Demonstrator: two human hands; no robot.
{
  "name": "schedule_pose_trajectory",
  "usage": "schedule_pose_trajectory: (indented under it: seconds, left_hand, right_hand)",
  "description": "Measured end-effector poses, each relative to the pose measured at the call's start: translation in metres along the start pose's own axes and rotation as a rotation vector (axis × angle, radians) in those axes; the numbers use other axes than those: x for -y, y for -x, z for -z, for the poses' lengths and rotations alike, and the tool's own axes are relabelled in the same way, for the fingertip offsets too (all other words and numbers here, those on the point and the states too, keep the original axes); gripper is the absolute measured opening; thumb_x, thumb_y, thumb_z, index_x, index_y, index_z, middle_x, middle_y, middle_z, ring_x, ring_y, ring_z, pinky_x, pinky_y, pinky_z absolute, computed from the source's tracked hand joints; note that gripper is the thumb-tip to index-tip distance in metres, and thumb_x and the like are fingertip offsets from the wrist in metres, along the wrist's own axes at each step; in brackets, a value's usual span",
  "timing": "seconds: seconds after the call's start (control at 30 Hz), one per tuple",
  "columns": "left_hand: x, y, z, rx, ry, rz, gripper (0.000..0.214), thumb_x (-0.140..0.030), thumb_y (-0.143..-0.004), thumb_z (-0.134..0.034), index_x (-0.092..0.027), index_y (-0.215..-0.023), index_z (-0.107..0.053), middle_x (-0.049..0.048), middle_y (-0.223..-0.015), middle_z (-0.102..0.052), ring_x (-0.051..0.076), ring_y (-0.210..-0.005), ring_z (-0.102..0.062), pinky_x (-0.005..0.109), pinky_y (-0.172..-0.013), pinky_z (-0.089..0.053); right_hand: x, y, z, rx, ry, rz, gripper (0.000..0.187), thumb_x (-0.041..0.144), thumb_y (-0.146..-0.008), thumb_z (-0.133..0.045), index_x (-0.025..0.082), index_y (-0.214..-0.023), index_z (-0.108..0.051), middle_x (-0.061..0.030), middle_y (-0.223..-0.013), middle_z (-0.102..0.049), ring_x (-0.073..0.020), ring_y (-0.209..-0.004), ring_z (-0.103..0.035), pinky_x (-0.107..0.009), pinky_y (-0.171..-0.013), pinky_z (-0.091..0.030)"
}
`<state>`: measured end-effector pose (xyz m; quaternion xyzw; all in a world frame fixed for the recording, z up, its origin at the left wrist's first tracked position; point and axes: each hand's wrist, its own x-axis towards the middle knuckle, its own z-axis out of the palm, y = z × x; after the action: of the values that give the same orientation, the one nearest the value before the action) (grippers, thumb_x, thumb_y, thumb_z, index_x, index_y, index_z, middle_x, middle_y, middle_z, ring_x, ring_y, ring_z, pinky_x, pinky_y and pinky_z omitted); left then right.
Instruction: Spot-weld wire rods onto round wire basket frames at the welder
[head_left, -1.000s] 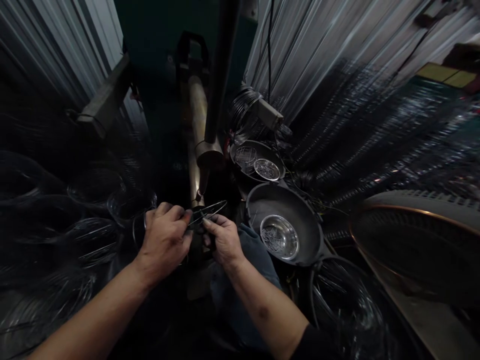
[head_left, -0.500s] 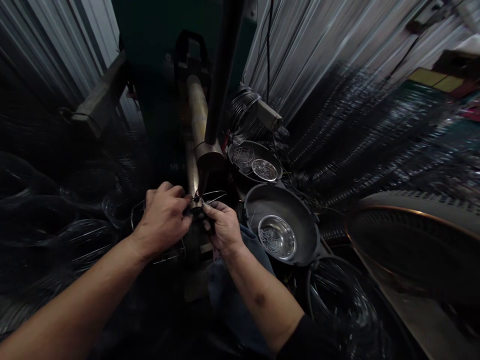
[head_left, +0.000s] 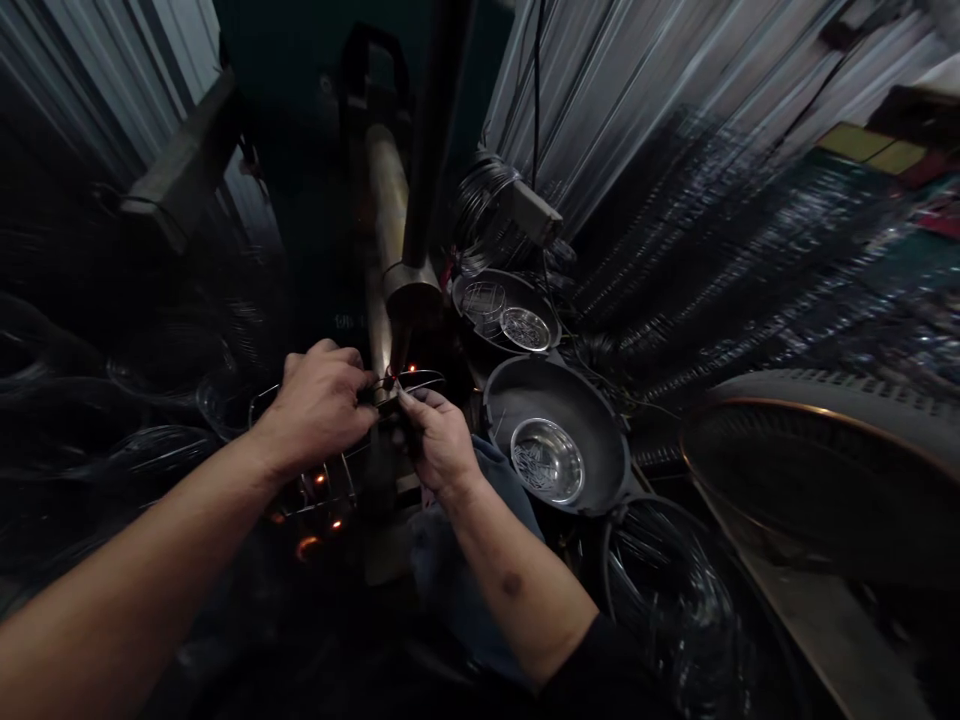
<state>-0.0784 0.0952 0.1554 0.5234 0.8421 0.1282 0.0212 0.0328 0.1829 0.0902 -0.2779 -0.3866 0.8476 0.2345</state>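
Note:
In the head view, my left hand (head_left: 319,405) is closed on a bent wire frame (head_left: 349,484), whose thin bars show below and left of it. My right hand (head_left: 442,435) pinches a thin metal wire at the same spot; a wire loop (head_left: 426,377) curves out above its fingers. Both sets of fingertips meet at the electrode tips of a spot welder (head_left: 412,295), where a small red glow shows. Orange sparks (head_left: 320,479) lie scattered under the left hand. The fingers hide the exact joint between wires.
To the right, a dark pan (head_left: 559,385) holds a steel bowl (head_left: 547,460) of short wire pieces. Behind it stands a second pan (head_left: 551,305) with another bowl. A wire coil (head_left: 480,215) hangs near the wall. A large round fan-like guard (head_left: 810,420) sits far right.
A red glow has appeared at the electrode tips, and orange sparks now show below my left hand. Both hands stay at the welder; the whole view has shifted slightly.

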Motion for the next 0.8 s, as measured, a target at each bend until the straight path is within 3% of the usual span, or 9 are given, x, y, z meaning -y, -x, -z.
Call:
schedule_pose_trajectory:
  seconds: [0.13,0.27,0.63,0.8]
  left_hand:
    - [0.003,-0.006,0.003,0.038,-0.02,0.054,0.025,-0.029,-0.07,-0.056,-0.021,-0.085,-0.074,0.0093,-0.098,-0.065,0.031,-0.101,-0.052,0.042,-0.074,-0.039]
    - [0.007,-0.013,0.005,0.023,-0.017,0.09,0.026,-0.03,-0.069,-0.056,-0.021,-0.086,-0.074,0.0087,-0.097,-0.066,0.031,-0.103,-0.052,0.044,-0.078,-0.041]
    - [0.011,-0.013,0.004,0.008,0.076,0.119,0.029,-0.035,-0.068,-0.061,-0.022,-0.09,-0.075,0.0079,-0.098,-0.065,0.031,-0.105,-0.052,0.047,-0.084,-0.04]
    - [-0.003,0.01,0.0,0.011,0.013,0.101,0.031,-0.033,-0.071,-0.059,-0.019,-0.095,-0.074,0.0098,-0.097,-0.064,0.031,-0.102,-0.051,0.046,-0.082,-0.04]
  right_hand:
    - [-0.024,0.022,0.004,0.145,0.26,0.009,0.026,0.028,-0.061,-0.077,0.019,-0.084,-0.071,0.0022,-0.078,-0.069,-0.0112,-0.072,-0.061,-0.023,-0.071,-0.048]
    - [-0.048,0.038,0.003,0.215,0.404,-0.067,0.021,0.031,-0.065,-0.072,0.018,-0.081,-0.073,0.0017,-0.072,-0.067,-0.0108,-0.066,-0.058,-0.023,-0.064,-0.045]
    - [-0.064,0.037,0.002,0.124,0.28,-0.044,0.02,0.03,-0.061,-0.074,0.019,-0.076,-0.073,0.0014,-0.068,-0.067,-0.0111,-0.064,-0.057,-0.024,-0.065,-0.045]
    - [-0.061,0.057,0.01,0.194,0.415,-0.079,0.02,0.031,-0.062,-0.074,0.017,-0.076,-0.074,-0.0007,-0.07,-0.068,-0.0134,-0.065,-0.059,-0.026,-0.064,-0.046]
